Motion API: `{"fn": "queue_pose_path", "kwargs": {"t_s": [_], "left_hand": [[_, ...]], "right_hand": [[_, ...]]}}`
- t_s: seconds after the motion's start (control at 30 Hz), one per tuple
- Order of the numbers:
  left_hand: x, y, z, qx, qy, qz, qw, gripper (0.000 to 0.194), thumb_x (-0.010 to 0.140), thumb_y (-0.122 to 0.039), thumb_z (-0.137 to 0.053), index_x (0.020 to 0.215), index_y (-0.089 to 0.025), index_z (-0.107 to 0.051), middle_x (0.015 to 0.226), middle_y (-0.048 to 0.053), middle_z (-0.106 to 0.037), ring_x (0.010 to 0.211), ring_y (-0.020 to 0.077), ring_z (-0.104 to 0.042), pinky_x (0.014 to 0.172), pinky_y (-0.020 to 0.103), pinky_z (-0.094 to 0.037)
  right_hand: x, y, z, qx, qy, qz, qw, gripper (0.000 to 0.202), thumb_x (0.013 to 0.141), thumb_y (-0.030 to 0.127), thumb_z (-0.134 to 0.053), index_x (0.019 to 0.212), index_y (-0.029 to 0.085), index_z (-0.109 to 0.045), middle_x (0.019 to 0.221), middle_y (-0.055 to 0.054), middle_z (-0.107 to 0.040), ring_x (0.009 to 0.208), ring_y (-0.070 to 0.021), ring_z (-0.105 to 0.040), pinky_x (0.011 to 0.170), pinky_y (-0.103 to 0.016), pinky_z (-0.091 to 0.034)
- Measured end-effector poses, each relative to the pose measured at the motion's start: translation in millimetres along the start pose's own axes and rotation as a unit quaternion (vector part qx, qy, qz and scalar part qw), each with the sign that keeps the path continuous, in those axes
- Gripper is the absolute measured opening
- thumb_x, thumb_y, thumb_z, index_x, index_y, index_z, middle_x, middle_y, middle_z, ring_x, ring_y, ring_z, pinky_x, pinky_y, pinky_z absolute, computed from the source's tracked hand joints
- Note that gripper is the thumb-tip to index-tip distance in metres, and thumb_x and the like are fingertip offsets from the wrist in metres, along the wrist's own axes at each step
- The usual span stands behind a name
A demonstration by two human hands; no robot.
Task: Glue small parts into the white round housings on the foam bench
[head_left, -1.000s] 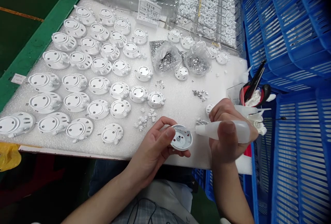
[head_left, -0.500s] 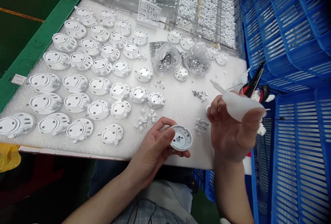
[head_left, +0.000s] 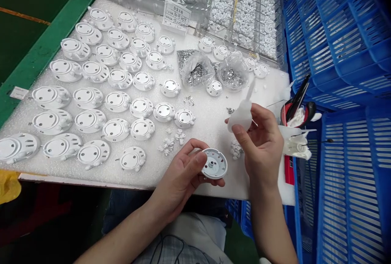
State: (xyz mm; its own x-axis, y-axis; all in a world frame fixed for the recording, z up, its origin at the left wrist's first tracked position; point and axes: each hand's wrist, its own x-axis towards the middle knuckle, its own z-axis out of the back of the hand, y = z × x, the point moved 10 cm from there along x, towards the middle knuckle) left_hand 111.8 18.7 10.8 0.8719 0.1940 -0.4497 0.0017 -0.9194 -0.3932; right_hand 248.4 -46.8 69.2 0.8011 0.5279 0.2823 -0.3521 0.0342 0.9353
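In my left hand (head_left: 186, 166) is a round white plastic part (head_left: 214, 164), hollow side facing up, with a small post in its middle. The thumb lies over its rim and the fingers run beneath. My right hand (head_left: 262, 146) grips a translucent squeeze bottle (head_left: 241, 117) by its body, to the right of the part and above it. The bottle's thin nozzle points up and away from me. Under and beside the right hand lies a small pile of white pieces (head_left: 236, 150), partly covered by the hand.
Rows of white round parts (head_left: 116, 102) fill the foam-covered table's left side. Two plastic bags (head_left: 197, 68) of small metal pieces lie mid-table. Behind them stand clear divided trays (head_left: 244, 12) of white pieces. Scissors (head_left: 297, 111) and blue crates (head_left: 354, 182) are at the right.
My right hand has moved left with the squeeze bottle, closer to the round part. The bottle's nozzle has swung from pointing left to pointing up. My left hand has hardly moved.
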Motion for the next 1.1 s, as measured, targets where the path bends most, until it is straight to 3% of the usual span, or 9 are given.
{"fn": "queue_pose_path", "kwargs": {"t_s": [0.3, 0.47, 0.57, 0.67, 0.73, 0.83, 0.93, 1.03, 1.1], "left_hand": [[-1, 0, 0.2, -0.003, 0.002, -0.003, 1.000, 0.044, 0.076, -0.047, -0.096, 0.087, -0.017, -0.066, 0.074, -0.003, -0.075, 0.058, 0.0097, -0.074, 0.061, 0.015, -0.058], [-1, -1, 0.7, -0.003, 0.005, 0.000, 1.000, 0.043, 0.075, -0.047, -0.097, 0.085, -0.018, -0.066, 0.069, -0.004, -0.074, 0.058, 0.0095, -0.074, 0.061, 0.014, -0.058], [-1, -2, 0.6, -0.001, 0.003, 0.000, 1.000, 0.045, 0.073, -0.047, -0.098, 0.084, -0.017, -0.066, 0.070, -0.004, -0.074, 0.058, 0.0090, -0.073, 0.061, 0.014, -0.058], [-1, -1, 1.7, 0.006, -0.005, 0.008, 1.000, 0.046, 0.071, -0.047, -0.099, 0.084, -0.017, -0.066, 0.070, -0.003, -0.075, 0.057, 0.0093, -0.073, 0.060, 0.014, -0.058], [0, 1, 2.4, 0.007, -0.006, 0.015, 1.000, 0.046, 0.071, -0.047, -0.099, 0.085, -0.017, -0.066, 0.070, -0.003, -0.076, 0.057, 0.0098, -0.074, 0.060, 0.014, -0.058], [1, 0, 3.3, 0.000, -0.004, 0.007, 1.000, 0.044, 0.071, -0.046, -0.099, 0.085, -0.018, -0.067, 0.071, -0.003, -0.076, 0.057, 0.0097, -0.074, 0.059, 0.014, -0.058], [1, 0, 3.1, 0.005, -0.004, 0.005, 1.000, 0.043, 0.072, -0.045, -0.099, 0.084, -0.018, -0.067, 0.069, -0.004, -0.075, 0.056, 0.0102, -0.074, 0.058, 0.014, -0.057], [0, 0, 3.0, 0.022, -0.013, 0.017, 1.000, 0.048, 0.067, -0.047, -0.101, 0.083, -0.018, -0.066, 0.068, -0.003, -0.075, 0.055, 0.0106, -0.073, 0.058, 0.014, -0.056], [0, -1, 2.7, 0.028, -0.017, 0.015, 0.999, 0.050, 0.066, -0.049, -0.101, 0.083, -0.018, -0.066, 0.068, -0.003, -0.075, 0.055, 0.0107, -0.072, 0.058, 0.014, -0.055]], "right_hand": [[-2, 3, -16, -0.061, 0.049, 0.002, 0.997, 0.022, 0.089, 0.028, -0.082, 0.107, 0.026, -0.070, 0.106, 0.001, -0.077, 0.096, -0.0169, -0.079, 0.087, -0.031, -0.067], [1, 11, -38, -0.172, 0.097, 0.077, 0.977, 0.014, 0.092, 0.024, -0.076, 0.104, 0.024, -0.070, 0.100, 0.000, -0.078, 0.089, -0.0156, -0.076, 0.083, -0.030, -0.065], [1, 22, -39, -0.210, 0.127, 0.110, 0.963, 0.027, 0.092, 0.033, -0.077, 0.116, 0.025, -0.068, 0.109, -0.004, -0.078, 0.100, -0.0204, -0.075, 0.087, -0.035, -0.065], [1, 43, -6, -0.237, 0.075, 0.129, 0.960, 0.050, 0.089, 0.043, -0.080, 0.134, 0.029, -0.065, 0.125, -0.007, -0.074, 0.117, -0.0285, -0.071, 0.099, -0.048, -0.060], [-5, 68, 49, -0.240, -0.091, 0.169, 0.952, 0.041, 0.089, 0.043, -0.079, 0.128, 0.034, -0.072, 0.112, -0.004, -0.073, 0.102, -0.0277, -0.072, 0.091, -0.049, -0.059], [-35, 92, 125, -0.271, -0.334, 0.219, 0.876, 0.015, 0.089, 0.038, -0.078, 0.103, 0.033, -0.082, 0.087, -0.002, -0.065, 0.070, -0.0194, -0.060, 0.072, -0.042, -0.052], [-32, 70, 150, -0.317, -0.315, 0.132, 0.885, 0.022, 0.085, 0.039, -0.082, 0.103, 0.027, -0.080, 0.081, 0.000, -0.064, 0.065, -0.0168, -0.054, 0.064, -0.037, -0.044], [-25, 42, 148, -0.333, -0.233, 0.047, 0.913, 0.033, 0.083, 0.042, -0.083, 0.107, 0.020, -0.076, 0.076, 0.001, -0.067, 0.064, -0.0156, -0.057, 0.063, -0.034, -0.043], [-26, 38, 146, -0.345, -0.234, 0.041, 0.908, 0.027, 0.085, 0.042, -0.081, 0.097, 0.019, -0.074, 0.075, 0.001, -0.069, 0.066, -0.0162, -0.060, 0.065, -0.034, -0.046]]}}
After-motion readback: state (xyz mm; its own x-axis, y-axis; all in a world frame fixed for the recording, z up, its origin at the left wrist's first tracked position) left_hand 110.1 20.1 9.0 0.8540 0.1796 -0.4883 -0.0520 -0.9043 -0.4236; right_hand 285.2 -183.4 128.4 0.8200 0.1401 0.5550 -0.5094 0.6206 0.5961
